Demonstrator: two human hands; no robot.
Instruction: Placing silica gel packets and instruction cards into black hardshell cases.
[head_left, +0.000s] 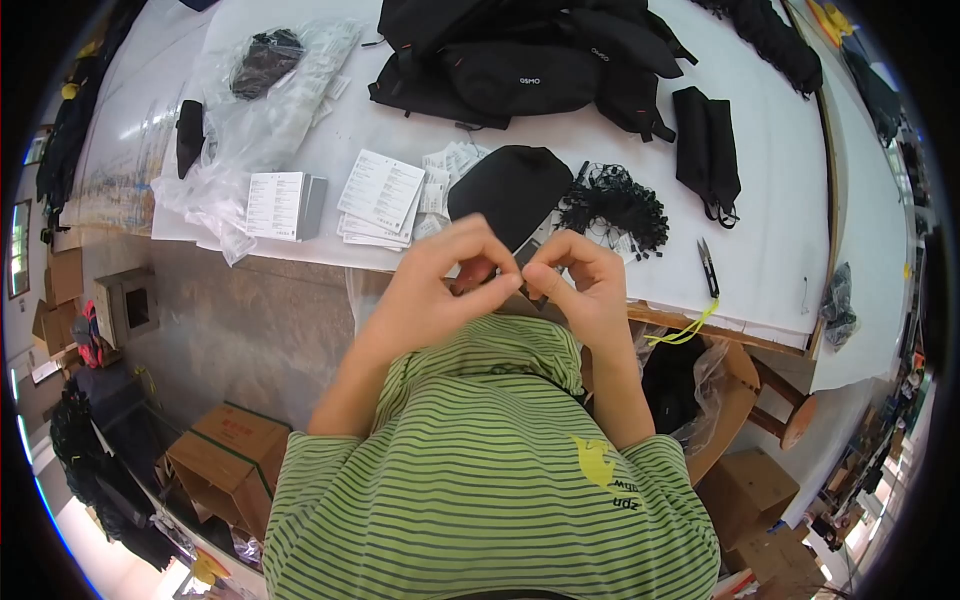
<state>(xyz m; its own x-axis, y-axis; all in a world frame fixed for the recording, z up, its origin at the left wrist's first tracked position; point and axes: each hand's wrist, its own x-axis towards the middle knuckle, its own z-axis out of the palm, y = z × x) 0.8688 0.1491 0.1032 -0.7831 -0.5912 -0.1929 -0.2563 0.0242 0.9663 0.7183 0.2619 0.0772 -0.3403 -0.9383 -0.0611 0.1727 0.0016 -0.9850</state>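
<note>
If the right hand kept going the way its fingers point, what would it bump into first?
The right hand points toward the left hand, so it would probably meet those fingers first, past the small dark piece between them. Depth is hard to judge.

Head view, looking down. Left hand and right hand meet fingertip to fingertip over the edge of a white table, pinching a small dark tag between them. Just beyond lie a black oval pouch, a tangle of black cords, stacked white leaflets and thread snips.
</note>
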